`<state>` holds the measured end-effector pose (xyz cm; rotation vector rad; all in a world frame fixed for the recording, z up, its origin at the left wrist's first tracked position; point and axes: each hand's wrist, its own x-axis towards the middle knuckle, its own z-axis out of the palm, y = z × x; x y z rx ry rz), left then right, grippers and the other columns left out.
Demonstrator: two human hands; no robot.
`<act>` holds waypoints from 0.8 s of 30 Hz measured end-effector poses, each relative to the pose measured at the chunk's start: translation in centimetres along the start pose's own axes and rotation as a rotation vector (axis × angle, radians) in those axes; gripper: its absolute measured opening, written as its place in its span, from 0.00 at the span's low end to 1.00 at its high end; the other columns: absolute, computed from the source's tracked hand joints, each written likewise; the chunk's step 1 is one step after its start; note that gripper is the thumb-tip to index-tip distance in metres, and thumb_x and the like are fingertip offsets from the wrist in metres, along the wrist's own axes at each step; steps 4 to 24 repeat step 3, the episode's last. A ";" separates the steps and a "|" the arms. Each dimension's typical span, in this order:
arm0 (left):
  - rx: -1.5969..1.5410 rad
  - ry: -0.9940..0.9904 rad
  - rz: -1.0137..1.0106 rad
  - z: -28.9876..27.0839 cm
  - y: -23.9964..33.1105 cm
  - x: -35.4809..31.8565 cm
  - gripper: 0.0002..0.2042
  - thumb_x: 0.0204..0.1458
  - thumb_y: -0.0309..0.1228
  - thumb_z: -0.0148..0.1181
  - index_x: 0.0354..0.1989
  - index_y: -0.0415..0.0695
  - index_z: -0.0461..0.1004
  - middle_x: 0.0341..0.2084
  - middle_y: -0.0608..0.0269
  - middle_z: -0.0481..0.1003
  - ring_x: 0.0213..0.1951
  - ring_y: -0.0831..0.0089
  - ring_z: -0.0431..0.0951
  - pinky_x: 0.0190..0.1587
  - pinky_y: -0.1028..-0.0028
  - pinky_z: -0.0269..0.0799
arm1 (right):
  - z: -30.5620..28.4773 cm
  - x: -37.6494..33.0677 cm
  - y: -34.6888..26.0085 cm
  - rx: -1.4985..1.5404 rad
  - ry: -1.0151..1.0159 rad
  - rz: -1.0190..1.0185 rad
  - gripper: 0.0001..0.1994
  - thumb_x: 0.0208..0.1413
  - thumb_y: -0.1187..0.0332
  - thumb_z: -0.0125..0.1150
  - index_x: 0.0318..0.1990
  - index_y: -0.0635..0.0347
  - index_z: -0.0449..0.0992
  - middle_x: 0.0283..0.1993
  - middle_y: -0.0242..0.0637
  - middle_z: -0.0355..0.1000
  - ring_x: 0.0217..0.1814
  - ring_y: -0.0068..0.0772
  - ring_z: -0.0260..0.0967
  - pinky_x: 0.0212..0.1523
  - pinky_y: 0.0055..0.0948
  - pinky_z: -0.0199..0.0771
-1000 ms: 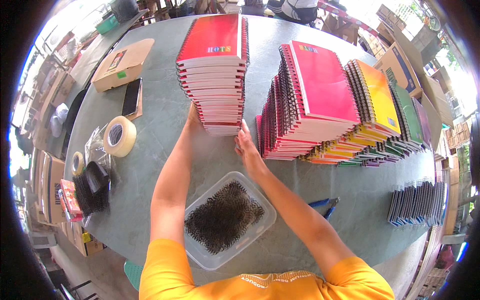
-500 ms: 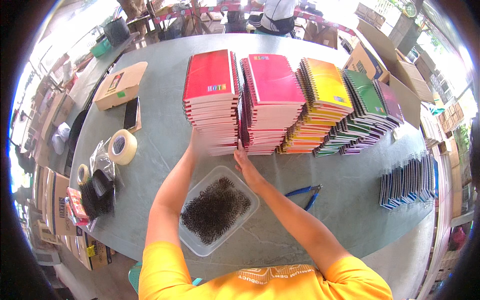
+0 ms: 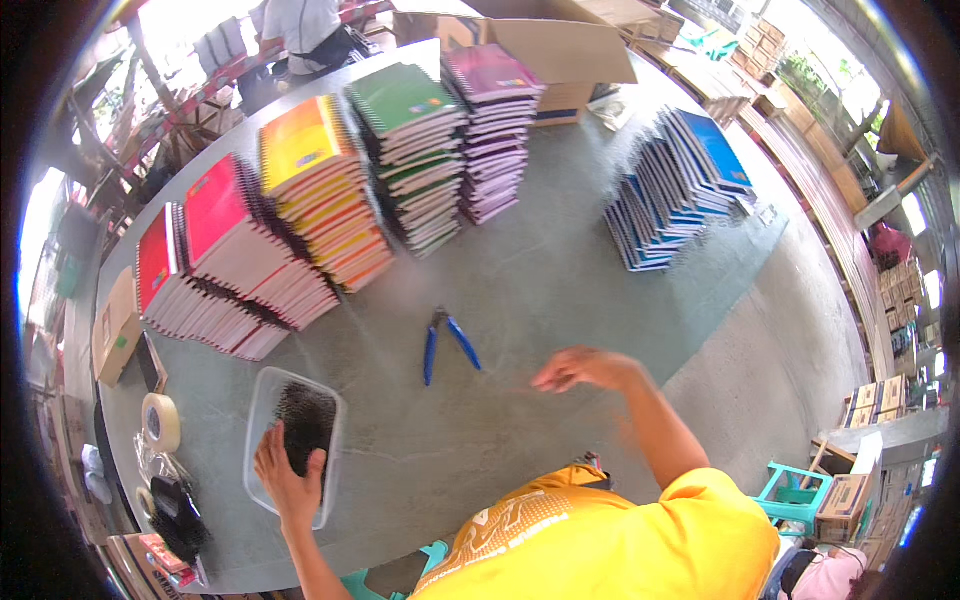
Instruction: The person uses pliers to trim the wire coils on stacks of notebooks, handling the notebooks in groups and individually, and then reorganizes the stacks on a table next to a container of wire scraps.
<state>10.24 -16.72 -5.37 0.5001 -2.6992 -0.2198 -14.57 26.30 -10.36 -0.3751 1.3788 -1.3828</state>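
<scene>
My left hand (image 3: pixel 288 472) lies with spread fingers over the near left part of a clear plastic tub (image 3: pixel 337 440). Inside the tub is a heap of small black curly pieces (image 3: pixel 306 415), partly hidden by the hand. Raised over the right part of the table, my right hand (image 3: pixel 590 368) is slightly blurred; its fingers are loosely bent, with no object visible in them. Blue-handled pliers (image 3: pixel 450 345) rest on the table between my hands, handles apart and pointing toward me.
Tall stacks of spiral notebooks stand beyond the tub: red (image 3: pixel 157 262), pink (image 3: pixel 222 215), yellow (image 3: pixel 300 150), green (image 3: pixel 405 105) and purple (image 3: pixel 492 75). Blue notebooks (image 3: pixel 715 150) stand at far right. An open carton (image 3: pixel 565 50) is behind; a tape roll (image 3: pixel 161 422) lies left.
My view has swung to the right. Both hands have left the red notebook stack; the left has come back to the tub, the right has swung out to the right.
</scene>
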 end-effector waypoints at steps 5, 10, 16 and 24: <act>0.032 -0.053 -0.070 3.2 0.7 -2.2 0.16 0.54 0.33 0.48 0.47 0.37 0.67 0.42 0.48 0.70 0.43 0.51 0.69 0.48 0.62 0.63 | -9.4 -12.3 4.0 0.370 0.437 -0.161 0.19 0.58 0.55 0.45 0.41 0.64 0.71 0.41 0.44 0.72 0.43 0.35 0.69 0.43 0.30 0.69; 0.032 -0.053 -0.070 3.2 0.7 -2.2 0.16 0.54 0.33 0.48 0.47 0.37 0.67 0.42 0.48 0.70 0.43 0.51 0.69 0.48 0.62 0.63 | -9.4 -12.3 4.0 0.370 0.437 -0.161 0.19 0.58 0.55 0.45 0.41 0.64 0.71 0.41 0.44 0.72 0.43 0.35 0.69 0.43 0.30 0.69; 0.032 -0.053 -0.070 3.2 0.7 -2.2 0.16 0.54 0.33 0.48 0.47 0.37 0.67 0.42 0.48 0.70 0.43 0.51 0.69 0.48 0.62 0.63 | -9.4 -12.3 4.0 0.370 0.437 -0.161 0.19 0.58 0.55 0.45 0.41 0.64 0.71 0.41 0.44 0.72 0.43 0.35 0.69 0.43 0.30 0.69; 0.032 -0.053 -0.070 3.2 0.7 -2.2 0.16 0.54 0.33 0.48 0.47 0.37 0.67 0.42 0.48 0.70 0.43 0.51 0.69 0.48 0.62 0.63 | -9.4 -12.3 4.0 0.370 0.437 -0.161 0.19 0.58 0.55 0.45 0.41 0.64 0.71 0.41 0.44 0.72 0.43 0.35 0.69 0.43 0.30 0.69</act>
